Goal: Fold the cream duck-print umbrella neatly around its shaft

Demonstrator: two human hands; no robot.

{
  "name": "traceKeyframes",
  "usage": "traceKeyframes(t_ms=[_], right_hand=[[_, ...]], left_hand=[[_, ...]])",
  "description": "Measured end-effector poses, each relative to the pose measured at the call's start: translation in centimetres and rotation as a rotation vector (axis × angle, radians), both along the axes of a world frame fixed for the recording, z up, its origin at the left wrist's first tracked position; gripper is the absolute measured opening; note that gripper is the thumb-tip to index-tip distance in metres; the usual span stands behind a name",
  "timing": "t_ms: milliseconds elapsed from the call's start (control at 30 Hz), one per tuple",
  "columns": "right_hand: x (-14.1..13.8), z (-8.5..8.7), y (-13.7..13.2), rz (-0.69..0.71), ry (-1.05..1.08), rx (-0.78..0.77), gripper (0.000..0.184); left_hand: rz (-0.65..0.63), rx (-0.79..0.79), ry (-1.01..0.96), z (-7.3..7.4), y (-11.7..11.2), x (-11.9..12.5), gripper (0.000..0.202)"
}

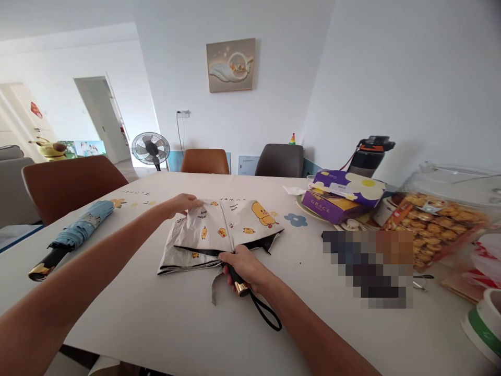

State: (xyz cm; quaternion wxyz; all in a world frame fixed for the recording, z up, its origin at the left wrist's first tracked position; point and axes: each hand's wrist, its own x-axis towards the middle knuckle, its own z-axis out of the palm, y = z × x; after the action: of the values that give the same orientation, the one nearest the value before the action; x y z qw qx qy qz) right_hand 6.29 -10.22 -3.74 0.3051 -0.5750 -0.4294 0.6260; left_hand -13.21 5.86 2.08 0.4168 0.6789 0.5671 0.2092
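Note:
A white umbrella [219, 227] printed with yellow ducks lies loosely folded on the table, its canopy panels spread flat and their dark lining showing at the edges. My right hand [247, 266] is closed around its black handle, whose gold end and black wrist loop stick out below. At the far left corner of the canopy, my left hand [182, 205] pinches the fabric; its fingertips are partly hidden. A grey strap [214, 290] hangs from the canopy beside the handle. On the left, apart from both hands, lies a blue folded umbrella [84, 224] with a black and gold handle.
Along the right side of the white table [156, 324] stand a purple tissue box [340, 196], a black bottle [368, 156], a clear tub of snacks [438, 219] and a green-and-white container [485, 324]. A pixelated patch covers something there. Chairs [205, 161] surround the table; a fan [151, 148] stands behind.

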Motion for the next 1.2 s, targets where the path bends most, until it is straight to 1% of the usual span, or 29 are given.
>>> traceKeyframes(t_ms=[100, 167, 200, 267, 333, 400, 433, 467, 500, 567, 633, 667, 733, 767, 833, 867, 933, 967, 1000, 1100, 1200], right_hand=[[0.1, -0.5, 0.2, 0.03, 0.01, 0.01, 0.018], [0.1, -0.6, 0.2, 0.06, 0.016, 0.031, 0.018], [0.1, -0.7, 0.3, 0.073, 0.017, 0.043, 0.017], [0.0, -0.8, 0.3, 0.093, 0.009, 0.072, 0.015], [-0.1, -1.0, 0.3, 0.104, -0.012, 0.093, 0.013], [-0.2, -1.1, 0.3, 0.11, -0.044, 0.112, 0.012], [-0.3, -1.2, 0.3, 0.112, -0.068, 0.121, 0.012], [-0.4, -1.2, 0.3, 0.114, -0.093, 0.129, 0.013], [-0.4, -1.2, 0.3, 0.116, -0.118, 0.139, 0.014], [-0.6, -1.1, 0.2, 0.115, -0.169, 0.159, 0.014], [-0.7, -1.0, 0.1, 0.104, -0.219, 0.173, 0.013], [-0.7, -0.9, 0.0, 0.099, -0.242, 0.177, 0.013], [-0.8, -0.7, -0.1, 0.096, -0.271, 0.175, 0.013], [-0.8, -0.7, -0.2, 0.099, -0.28, 0.174, 0.013], [-0.9, -0.5, -0.2, 0.103, -0.3, 0.179, 0.012], [-1.0, -0.5, -0.2, 0.099, -0.311, 0.182, 0.012], [-1.1, -0.3, -0.3, 0.089, -0.321, 0.179, 0.011], [-1.0, -0.2, -0.3, 0.081, -0.308, 0.167, 0.011], [-1.0, -0.1, -0.3, 0.073, -0.275, 0.146, 0.012], [-0.5, 0.5, -0.2, 0.045, -0.071, 0.038, 0.012], [0.2, 1.2, 0.0, 0.028, 0.178, -0.072, 0.014]], left_hand=[[0.08, 0.057, -0.143, 1.2, -0.9, -0.4, 0.04], [0.124, 0.05, -0.214, 1.0, -1.5, -1.0, 0.039], [0.154, 0.044, -0.216, 0.5, -1.8, -1.4, 0.039], [0.22, 0.051, -0.134, -1.5, -2.2, -2.4, 0.037], [0.262, 0.124, 0.012, -4.1, -2.5, -3.5, 0.032], [0.257, 0.248, 0.179, -6.5, -2.8, -4.5, 0.025], [0.238, 0.307, 0.274, -7.3, -3.0, -4.8, 0.022], [0.208, 0.355, 0.364, -7.9, -3.1, -5.0, 0.019], [0.171, 0.39, 0.448, -8.2, -3.3, -5.1, 0.017], [0.107, 0.452, 0.582, -7.9, -3.7, -4.9, 0.015], [0.048, 0.568, 0.65, -6.8, -4.1, -4.1, 0.02], [0.022, 0.642, 0.651, -6.1, -4.3, -3.4, 0.025], [-0.064, 0.769, 0.582, -4.8, -4.9, -1.7, 0.037], [-0.109, 0.8, 0.511, -4.4, -5.3, -0.7, 0.039], [-0.259, 0.843, 0.403, -3.9, -6.2, 1.4, 0.039], [-0.344, 0.846, 0.381, -4.0, -6.6, 2.4, 0.038], [-0.483, 0.8, 0.374, -4.6, -7.2, 3.7, 0.037], [-0.524, 0.767, 0.376, -5.0, -7.4, 4.1, 0.037], [-0.54, 0.74, 0.373, -5.5, -7.6, 4.2, 0.038], [-0.485, 0.755, 0.328, -7.0, -7.6, 3.9, 0.038], [-0.421, 0.824, 0.269, -7.7, -7.5, 3.2, 0.037]])
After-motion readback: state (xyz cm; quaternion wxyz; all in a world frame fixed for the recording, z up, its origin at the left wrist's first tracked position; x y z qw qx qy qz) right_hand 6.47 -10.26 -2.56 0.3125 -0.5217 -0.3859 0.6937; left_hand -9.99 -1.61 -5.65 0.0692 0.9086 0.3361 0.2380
